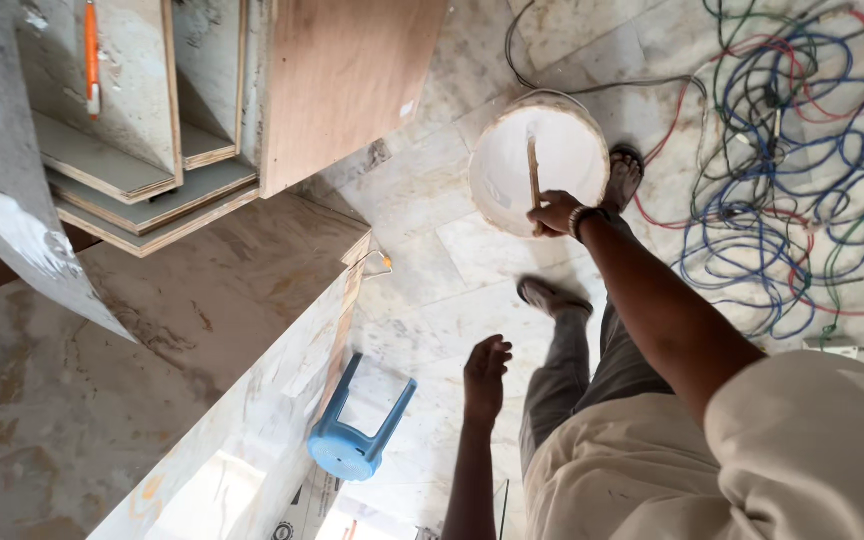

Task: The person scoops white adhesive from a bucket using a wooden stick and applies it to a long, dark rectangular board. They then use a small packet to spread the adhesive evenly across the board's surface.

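My right hand (555,213) grips a wooden stick (533,172) that stands in a round bucket (492,205) filled with white liquid on the marble floor. A beaded band sits on that wrist. My left hand (485,372) hangs free lower down, fingers loosely curled, holding nothing. It is over the floor, to the right of a blue plastic stool (357,430) that lies tipped on its side. My sandalled feet (554,296) stand beside the bucket.
A tangle of blue, red and green wires (792,170) covers the floor at right. Plywood boards and shelves (342,80) rise at upper left. A marble-topped counter (152,350) fills the lower left, with a grey sheet (12,200) over it.
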